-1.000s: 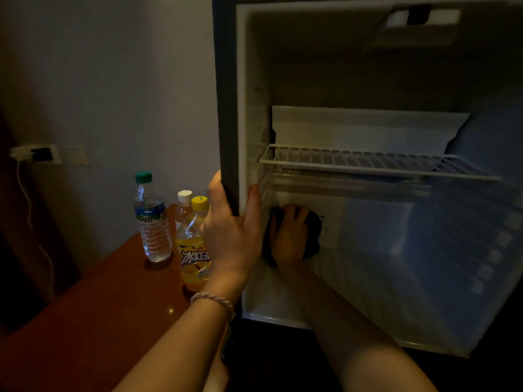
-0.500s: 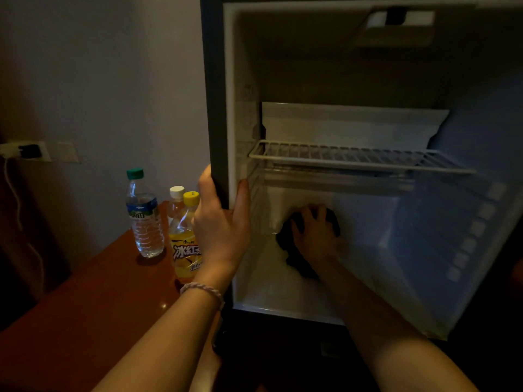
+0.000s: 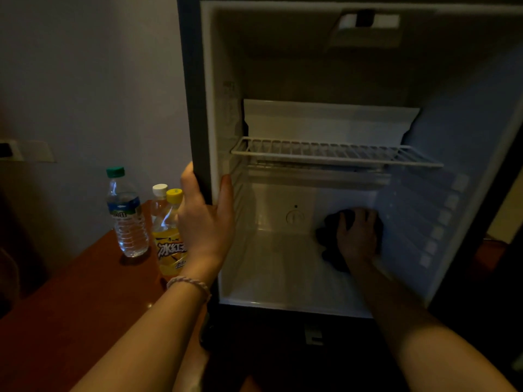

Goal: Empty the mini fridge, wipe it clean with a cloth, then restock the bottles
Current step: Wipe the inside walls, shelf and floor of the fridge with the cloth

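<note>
Your left hand grips the left front edge of the mini fridge: the thumb is hooked inside the frame and the fingers wrap round the outside. A braided bracelet sits on that wrist. Left of this hand, three bottles stand on a red-brown table. The water bottle with a green cap is farthest out. The white-capped bottle and the yellow bottle are right beside your fingers. Right of this hand, the fridge is open, with a wire shelf above. Your right hand is deep inside, low at the back right corner. Its fingers are spread flat and press a dark cloth against the white back wall. The cloth bunches out to the left of that hand.
</note>
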`<state>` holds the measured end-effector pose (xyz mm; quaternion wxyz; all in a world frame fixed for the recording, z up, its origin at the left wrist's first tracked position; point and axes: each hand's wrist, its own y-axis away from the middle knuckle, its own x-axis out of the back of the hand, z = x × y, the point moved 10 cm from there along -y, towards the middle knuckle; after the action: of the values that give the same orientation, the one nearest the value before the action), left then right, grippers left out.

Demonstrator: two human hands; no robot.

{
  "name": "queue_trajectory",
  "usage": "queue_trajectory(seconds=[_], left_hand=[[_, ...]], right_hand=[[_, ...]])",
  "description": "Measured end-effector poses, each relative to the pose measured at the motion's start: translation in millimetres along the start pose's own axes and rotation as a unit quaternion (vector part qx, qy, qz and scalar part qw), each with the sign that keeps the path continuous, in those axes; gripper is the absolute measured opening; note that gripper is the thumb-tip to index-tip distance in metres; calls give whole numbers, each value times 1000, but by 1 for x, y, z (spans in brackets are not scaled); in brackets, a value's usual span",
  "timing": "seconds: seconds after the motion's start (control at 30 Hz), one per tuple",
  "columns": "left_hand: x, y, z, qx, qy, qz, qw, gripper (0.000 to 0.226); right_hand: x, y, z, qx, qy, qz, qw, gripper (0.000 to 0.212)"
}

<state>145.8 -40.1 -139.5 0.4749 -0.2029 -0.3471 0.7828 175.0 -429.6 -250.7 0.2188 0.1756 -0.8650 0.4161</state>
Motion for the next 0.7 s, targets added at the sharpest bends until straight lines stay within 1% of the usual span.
queue_trajectory(seconds=[0.07,0.13,0.27,0.4,0.47,0.53,0.6,0.67,0.7], left_hand=[[0,0,2,-6,-8,1,1000,56],[1,0,4,-14,-15,4,1000,55],[1,0,3,-12,-19,7,1000,54],[0,0,2,-8,-21,4,1000,54],[0,0,1,-7,-23,7,1000,54],[0,0,1,-12,-22,7,1000,54],[0,-1,0,-15,-21,4,1000,55],[0,-1,0,-18,-22,3,1000,54],[0,-1,1,-18,-21,1,1000,54]], right_hand=[[-3,5,-7,-8,-21,3,1000,30],[-15,11,-25,9,-18,-31,999,32],[-49,39,-92,81,-72,-107,988,30],[-88,65,-149,125,-64,-191,971,37],[-102,76,-175,193,-59,-219,955,39],[-109,80,-188,233,-57,-225,944,38],[-107,78,-188,245,-68,-212,944,35],[-101,72,-180,232,-90,-192,949,30],[-97,66,-170,203,-98,-177,958,30]])
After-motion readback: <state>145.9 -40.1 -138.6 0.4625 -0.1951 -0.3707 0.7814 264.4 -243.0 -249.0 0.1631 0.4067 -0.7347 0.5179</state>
